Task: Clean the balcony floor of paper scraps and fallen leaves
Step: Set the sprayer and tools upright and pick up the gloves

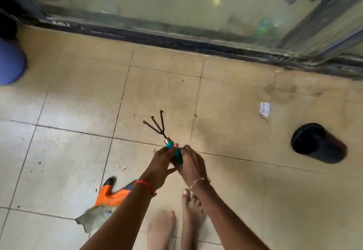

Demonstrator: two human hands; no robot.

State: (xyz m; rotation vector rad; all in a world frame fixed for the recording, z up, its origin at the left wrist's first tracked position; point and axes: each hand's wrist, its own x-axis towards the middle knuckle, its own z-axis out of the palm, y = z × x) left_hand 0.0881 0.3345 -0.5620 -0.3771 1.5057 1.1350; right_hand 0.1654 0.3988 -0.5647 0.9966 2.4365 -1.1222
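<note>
**White scrap lies right of the raised rake**

White, printed and rectangular, the paper scrap [264, 110] lies flat on the beige tiled balcony floor [78, 96], toward its right edge and a little short of the dark door track [176, 42]. Its long axis runs roughly from the track back toward the person. A black cylindrical pot [318, 143] lies on its side near it, further right.

A small hand rake [160, 131], teal-handled with three bent dark metal prongs, is held above the middle of the floor, prongs aimed away and leftward. The left hand [160, 164] pinches the handle just below the metal collar. The right hand [191, 163] has its fingers [186, 149] curled round the handle's lower end.

The scrap lies ahead and to the right of both hands, well apart, with the right hand nearer. Reaching it likely means swinging the prongs rightward and down.

An orange and grey work glove [112, 195] lies by the left forearm. Dark specks on the tiles are too small to identify as leaves.
</note>
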